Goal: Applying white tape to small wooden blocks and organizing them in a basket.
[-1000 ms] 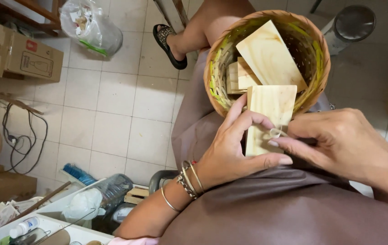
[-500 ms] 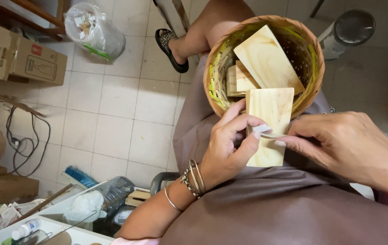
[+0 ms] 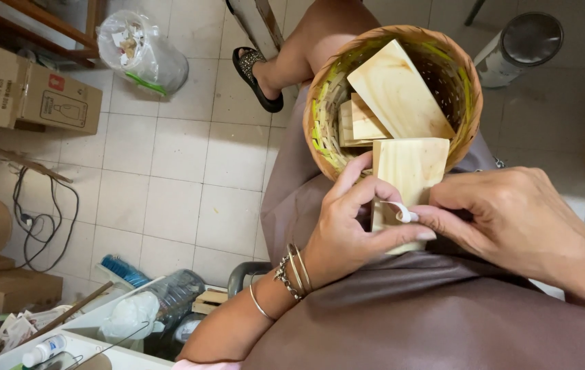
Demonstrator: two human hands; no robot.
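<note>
One pale wood block (image 3: pixel 409 179), upright on the lap, gripped by the left hand (image 3: pixel 347 229). Right hand (image 3: pixel 504 216) pinches a small white tube (image 3: pixel 402 212) against it. Woven basket (image 3: pixel 320 130) just beyond, holding more blocks.

mauve dress (image 3: pixel 443 322), metal bangles (image 3: pixel 292 274), blk sandal (image 3: pixel 255 79)

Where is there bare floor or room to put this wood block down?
Bare tiles lie between the cardboard box, the cable and the lap. The basket is crowded with wood pieces; the bottom-left corner is cluttered with bottles.
</note>
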